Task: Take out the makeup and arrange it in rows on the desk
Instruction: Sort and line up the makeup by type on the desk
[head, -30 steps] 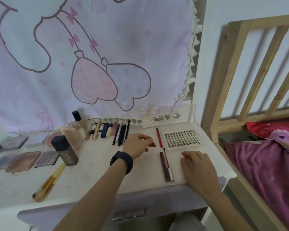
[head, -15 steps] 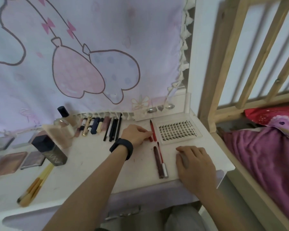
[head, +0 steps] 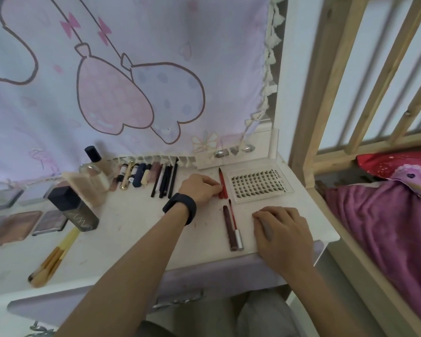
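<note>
My left hand (head: 201, 188), with a black band on the wrist, pinches the lower end of a red liner pen (head: 222, 182). The pen lies on the white desk (head: 131, 229), just left of a clear lash tray (head: 258, 184). A dark brown lip tube with a silver cap (head: 232, 228) and a thin red stick (head: 232, 212) lie side by side nearer me. My right hand (head: 283, 231) rests palm down by the desk's front right corner. A grey patch shows under its fingers, and I cannot tell whether it is an object. Tubes and black pencils (head: 153, 180) lie in a row at the back.
At the left are a dark square bottle (head: 73, 211), a glass bottle (head: 96, 177), flat palettes (head: 16, 227) and yellow-handled brushes (head: 51, 260). A printed cloth hangs behind the desk. To the right are a wooden bed rail (head: 309, 122) and a magenta blanket (head: 387, 229).
My left hand has slid slightly back and right, up against the red pen by the lash tray. My right hand stays where it was. The view has shifted a little.
</note>
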The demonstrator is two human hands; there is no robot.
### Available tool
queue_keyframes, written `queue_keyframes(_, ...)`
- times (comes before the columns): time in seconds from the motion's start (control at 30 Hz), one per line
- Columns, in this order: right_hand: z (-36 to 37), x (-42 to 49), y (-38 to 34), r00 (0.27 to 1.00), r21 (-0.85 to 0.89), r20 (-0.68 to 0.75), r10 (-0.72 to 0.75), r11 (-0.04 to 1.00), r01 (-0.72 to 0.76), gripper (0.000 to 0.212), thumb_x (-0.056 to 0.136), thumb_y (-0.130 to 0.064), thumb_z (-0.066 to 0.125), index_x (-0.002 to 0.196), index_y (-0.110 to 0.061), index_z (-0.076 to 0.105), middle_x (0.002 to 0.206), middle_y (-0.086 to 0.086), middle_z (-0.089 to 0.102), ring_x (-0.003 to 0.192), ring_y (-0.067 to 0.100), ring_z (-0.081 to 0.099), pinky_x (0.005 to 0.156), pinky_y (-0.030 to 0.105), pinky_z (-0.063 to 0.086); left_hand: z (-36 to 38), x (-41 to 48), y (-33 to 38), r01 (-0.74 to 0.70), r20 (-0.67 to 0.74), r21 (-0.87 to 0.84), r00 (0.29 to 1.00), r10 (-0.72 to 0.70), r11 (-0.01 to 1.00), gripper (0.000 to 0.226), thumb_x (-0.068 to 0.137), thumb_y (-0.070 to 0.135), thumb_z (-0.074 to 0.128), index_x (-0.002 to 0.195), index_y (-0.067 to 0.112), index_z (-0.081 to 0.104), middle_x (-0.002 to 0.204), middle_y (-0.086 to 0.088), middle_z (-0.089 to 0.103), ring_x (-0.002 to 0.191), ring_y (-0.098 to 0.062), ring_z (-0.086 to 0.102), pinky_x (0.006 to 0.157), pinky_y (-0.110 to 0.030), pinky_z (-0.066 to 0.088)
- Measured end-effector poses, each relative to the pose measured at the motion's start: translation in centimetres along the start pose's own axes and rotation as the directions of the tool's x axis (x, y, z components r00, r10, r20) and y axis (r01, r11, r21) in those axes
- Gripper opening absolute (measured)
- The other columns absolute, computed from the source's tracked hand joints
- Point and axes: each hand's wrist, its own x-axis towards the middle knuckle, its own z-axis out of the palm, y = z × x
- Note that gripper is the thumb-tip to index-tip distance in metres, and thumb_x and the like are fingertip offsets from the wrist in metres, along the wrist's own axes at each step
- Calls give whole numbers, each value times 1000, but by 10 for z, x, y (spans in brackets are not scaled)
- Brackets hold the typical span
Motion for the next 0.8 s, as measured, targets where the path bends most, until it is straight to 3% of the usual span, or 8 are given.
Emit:
queue_keyframes(0.17,-1,-2,0,1000,-2,-10,-21,1000,21,34,90,-40,47,94,-23,76,101,-4,73,95,20,63,78,34,49,-12,-6,-2,-8,-37,-10,999,7,1000,5,88,35,70,85,32,72,90,7,74,92,-14,68,86,-33,58)
queue_keyframes(0.27,-1,-2,0,1000,-7,1,-11,1000,11,37,90,-42,44,95,-23,76,101,-4,73,94,20,64,79,35,50,-33,-10,-10,-3,-200,283,978,62,959,18,94,36,60,104,27,71,106,9,67,108,-11,57,86,-28,50)
queue_keyframes(0.37,-1,0,-1,1000,-16,8,8,1000,-7,37,89,-43,43,95,-24,75,101,-4,73,95,20,63,78,33,48,-53,-11,-24,73,-322,551,938,132,831,22,95,34,55,110,25,68,120,6,57,122,-20,51,81,-38,52)
queue_keyframes(0.47,-1,1,-2,999,-24,23,27,999,-27,37,89,-43,43,96,-26,74,103,-6,72,97,19,61,78,32,46,-61,-11,-33,148,-326,626,942,84,766,19,94,33,56,103,21,68,141,2,48,109,-26,58,69,-36,49)
queue_keyframes(0.57,-2,1,-3,999,-32,27,33,999,-32,37,89,-43,42,96,-26,74,103,-6,72,97,19,61,78,32,45,-60,-15,-34,153,-305,640,950,66,753,26,93,30,59,116,22,66,159,8,26,122,-26,53,72,-37,48)
queue_keyframes(0.67,-3,1,-4,999,-19,21,37,999,-37,36,89,-43,42,95,-25,73,102,-6,72,95,19,61,77,31,43,-59,-21,-29,157,-286,635,957,41,757,35,93,22,59,128,21,61,164,10,13,124,-26,51,71,-35,44)
queue_keyframes(0.8,-4,1,-5,999,-15,27,36,999,-35,33,89,-42,44,95,-25,73,102,-6,72,95,18,61,77,31,44,-62,-32,-17,195,-219,669,974,-60,717,32,88,20,56,119,14,61,166,9,2,127,-23,50,76,-33,43)
